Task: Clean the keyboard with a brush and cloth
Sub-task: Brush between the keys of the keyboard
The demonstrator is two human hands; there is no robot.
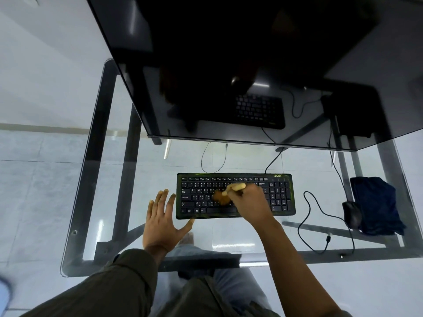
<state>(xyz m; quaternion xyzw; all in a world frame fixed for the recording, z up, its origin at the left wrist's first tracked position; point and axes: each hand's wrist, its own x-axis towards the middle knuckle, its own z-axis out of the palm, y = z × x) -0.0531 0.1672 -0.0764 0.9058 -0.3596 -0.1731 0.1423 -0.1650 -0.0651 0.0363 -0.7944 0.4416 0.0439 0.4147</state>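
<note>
A black keyboard (281, 195) lies flat on the glass desk (229, 239). My right hand (249, 200) grips a wooden-handled brush (235, 186) over the middle of the keys, and its brown bristles (220, 197) press down on the letter rows. My left hand (163, 216) rests flat on the glass with fingers spread, just left of the keyboard, its thumb touching the keyboard's front left corner. A dark blue cloth (375, 204) lies crumpled at the right side of the desk.
A large dark monitor (251, 65) hangs over the back of the desk. A black mouse (352, 213) sits beside the cloth, its cable (306, 216) looping across the glass. The desk's metal frame and my legs show through the glass.
</note>
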